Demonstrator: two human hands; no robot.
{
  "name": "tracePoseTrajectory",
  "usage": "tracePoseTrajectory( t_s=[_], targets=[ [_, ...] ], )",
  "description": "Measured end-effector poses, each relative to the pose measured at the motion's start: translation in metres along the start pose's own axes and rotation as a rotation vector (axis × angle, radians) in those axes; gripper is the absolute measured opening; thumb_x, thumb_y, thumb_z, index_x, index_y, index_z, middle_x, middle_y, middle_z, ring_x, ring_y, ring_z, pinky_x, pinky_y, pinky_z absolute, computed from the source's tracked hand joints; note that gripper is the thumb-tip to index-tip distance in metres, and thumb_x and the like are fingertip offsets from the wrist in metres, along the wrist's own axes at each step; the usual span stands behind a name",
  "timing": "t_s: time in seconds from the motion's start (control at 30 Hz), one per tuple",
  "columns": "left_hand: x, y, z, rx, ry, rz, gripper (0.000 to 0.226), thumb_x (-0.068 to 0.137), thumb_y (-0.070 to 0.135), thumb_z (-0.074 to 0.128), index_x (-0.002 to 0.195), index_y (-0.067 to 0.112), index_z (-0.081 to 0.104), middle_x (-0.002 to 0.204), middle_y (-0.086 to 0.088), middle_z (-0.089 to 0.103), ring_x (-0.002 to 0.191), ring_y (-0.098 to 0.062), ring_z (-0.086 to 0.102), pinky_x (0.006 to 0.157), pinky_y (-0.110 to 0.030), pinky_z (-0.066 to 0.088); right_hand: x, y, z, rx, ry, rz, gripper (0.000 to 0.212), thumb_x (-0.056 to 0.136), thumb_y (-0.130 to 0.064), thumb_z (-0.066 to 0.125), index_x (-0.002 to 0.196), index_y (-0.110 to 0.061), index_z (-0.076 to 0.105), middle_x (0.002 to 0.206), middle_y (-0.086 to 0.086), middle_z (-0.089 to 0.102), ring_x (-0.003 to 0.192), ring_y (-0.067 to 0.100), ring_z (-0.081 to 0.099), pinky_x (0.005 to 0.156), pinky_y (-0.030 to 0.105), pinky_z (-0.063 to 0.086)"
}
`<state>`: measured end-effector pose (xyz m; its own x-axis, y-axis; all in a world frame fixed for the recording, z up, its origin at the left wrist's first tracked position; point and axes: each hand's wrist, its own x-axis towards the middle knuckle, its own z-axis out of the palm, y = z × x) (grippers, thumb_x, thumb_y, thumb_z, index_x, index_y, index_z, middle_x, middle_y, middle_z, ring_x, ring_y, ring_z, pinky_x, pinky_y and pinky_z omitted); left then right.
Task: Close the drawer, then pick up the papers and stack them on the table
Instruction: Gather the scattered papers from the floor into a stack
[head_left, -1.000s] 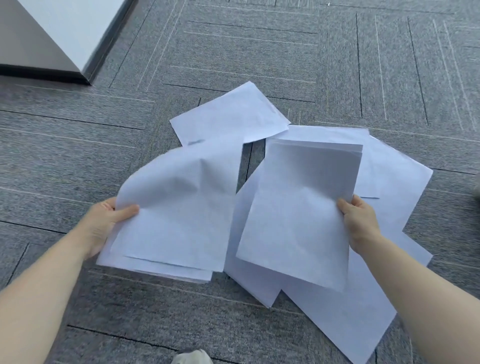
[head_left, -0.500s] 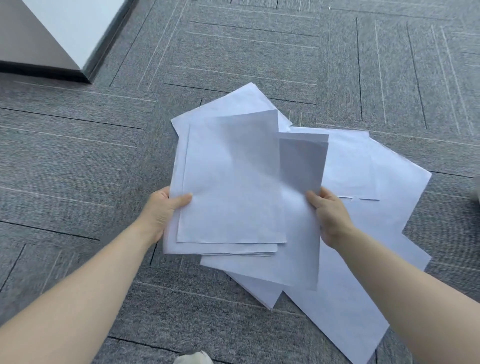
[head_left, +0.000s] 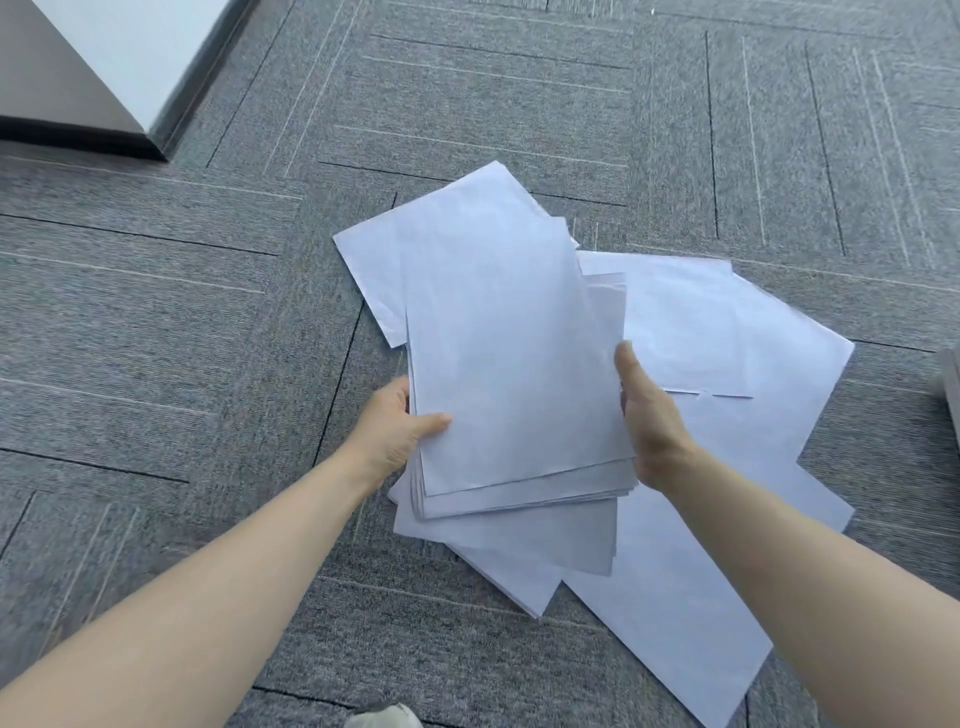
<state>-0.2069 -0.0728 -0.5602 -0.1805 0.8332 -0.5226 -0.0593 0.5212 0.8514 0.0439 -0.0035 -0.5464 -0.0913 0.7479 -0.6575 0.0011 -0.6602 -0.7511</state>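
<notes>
A stack of white papers is held just above the grey carpet. My left hand grips its lower left edge, thumb on top. My right hand lies flat against the stack's right edge, fingers straight, pressing the sheets into line. More loose white sheets lie spread on the carpet under and to the right of the stack, and one sheet sticks out at the upper left. No drawer or table top is in view.
A dark-edged white furniture corner stands at the top left. A grey object shows at the right edge. A shoe tip pokes in at the bottom. Grey carpet tiles cover the floor.
The two separate bundles in my hands have been brought together into one stack. My right hand let go of its sheets and now presses flat on the stack's right edge.
</notes>
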Motion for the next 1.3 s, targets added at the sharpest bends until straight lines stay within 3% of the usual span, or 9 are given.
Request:
tracePoseTrajectory(
  t_s=[0.13, 0.23, 0.4, 0.5, 0.6, 0.9, 1.03, 1.1, 1.3],
  targets=[
    [-0.002, 0.011, 0.014, -0.045, -0.014, 0.033, 0.022, 0.085, -0.004, 0.064, 0.096, 0.016, 0.064, 0.094, -0.003, 0.070, 0.071, -0.002, 0.070, 0.064, -0.019, 0.056, -0.004, -0.004, -0.004, -0.246, 0.004, -0.096, 0.013, 0.090, -0.011, 0.061, 0.097, -0.018, 0.070, 0.105, 0.007, 0.075, 0.088, 0.021, 0.072, 0.082, 0.038, 0.058],
    [0.004, 0.006, 0.015, 0.046, -0.004, -0.016, 0.009, 0.095, 0.021, 0.057, 0.097, 0.019, 0.065, 0.092, -0.007, 0.065, 0.077, -0.019, 0.064, 0.061, -0.024, 0.052, -0.004, -0.004, -0.016, -0.241, 0.080, -0.091, 0.016, 0.089, -0.005, 0.059, 0.087, -0.017, 0.070, 0.090, 0.004, 0.074, 0.083, 0.026, 0.071, 0.081, 0.040, 0.057],
    [0.008, -0.026, 0.018, 0.947, 0.200, -0.113, 0.043, 0.085, 0.041, 0.062, 0.120, 0.017, 0.058, 0.121, -0.005, 0.057, 0.108, -0.024, 0.056, 0.084, -0.035, 0.047, -0.004, -0.006, -0.052, -0.163, 0.190, -0.104, 0.016, 0.090, -0.001, 0.058, 0.090, -0.013, 0.069, 0.086, 0.004, 0.072, 0.072, 0.020, 0.069, 0.072, 0.033, 0.058],
    [0.002, -0.038, 0.032, 1.141, 0.204, -0.095, 0.070, 0.075, 0.053, 0.070, 0.126, 0.010, 0.049, 0.127, -0.011, 0.050, 0.120, -0.030, 0.046, 0.097, -0.042, 0.043, -0.008, -0.004, -0.071, -0.086, 0.258, -0.106, 0.019, 0.089, 0.001, 0.059, 0.085, -0.016, 0.068, 0.079, -0.004, 0.070, 0.060, 0.009, 0.069, 0.056, 0.023, 0.056],
    [0.004, -0.040, 0.041, 1.253, 0.239, -0.074, 0.078, 0.070, 0.054, 0.073, 0.126, 0.008, 0.045, 0.129, -0.013, 0.050, 0.122, -0.032, 0.044, 0.097, -0.043, 0.042, -0.010, 0.004, -0.084, -0.060, 0.300, -0.080, 0.023, 0.089, 0.003, 0.058, 0.083, -0.017, 0.066, 0.084, 0.000, 0.069, 0.069, 0.016, 0.066, 0.065, 0.030, 0.054],
    [0.015, -0.033, 0.054, 1.122, 0.209, -0.190, 0.065, 0.070, 0.043, 0.078, 0.117, 0.010, 0.047, 0.116, -0.010, 0.062, 0.110, -0.033, 0.056, 0.086, -0.041, 0.047, -0.009, 0.020, -0.096, -0.057, 0.284, -0.043, 0.019, 0.090, 0.001, 0.059, 0.085, -0.015, 0.069, 0.083, 0.000, 0.072, 0.070, 0.016, 0.069, 0.077, 0.037, 0.057],
    [0.017, -0.034, 0.051, 0.992, 0.125, -0.214, 0.021, 0.079, 0.032, 0.066, 0.090, 0.017, 0.058, 0.100, -0.007, 0.065, 0.092, -0.030, 0.060, 0.074, -0.034, 0.048, -0.009, 0.021, -0.098, -0.038, 0.278, -0.034, 0.017, 0.090, 0.000, 0.059, 0.090, -0.013, 0.070, 0.081, -0.002, 0.074, 0.065, 0.013, 0.070, 0.073, 0.035, 0.057],
    [0.016, -0.037, 0.041, 0.925, 0.115, -0.178, 0.013, 0.083, 0.029, 0.061, 0.084, 0.017, 0.058, 0.092, -0.005, 0.065, 0.085, -0.028, 0.059, 0.069, -0.033, 0.045, -0.009, 0.023, -0.100, -0.027, 0.278, -0.033, 0.018, 0.090, 0.000, 0.059, 0.091, -0.013, 0.070, 0.075, -0.006, 0.075, 0.064, 0.011, 0.071, 0.072, 0.034, 0.057],
    [0.007, -0.029, -0.027, 0.539, 0.129, -0.093, 0.014, 0.088, 0.010, 0.062, 0.102, 0.012, 0.064, 0.095, -0.006, 0.068, 0.085, -0.024, 0.064, 0.068, -0.029, 0.049, -0.008, 0.027, -0.096, -0.001, 0.303, -0.029, 0.019, 0.089, 0.000, 0.059, 0.087, -0.016, 0.069, 0.088, 0.002, 0.072, 0.078, 0.022, 0.068, 0.077, 0.037, 0.055]
  ],
)
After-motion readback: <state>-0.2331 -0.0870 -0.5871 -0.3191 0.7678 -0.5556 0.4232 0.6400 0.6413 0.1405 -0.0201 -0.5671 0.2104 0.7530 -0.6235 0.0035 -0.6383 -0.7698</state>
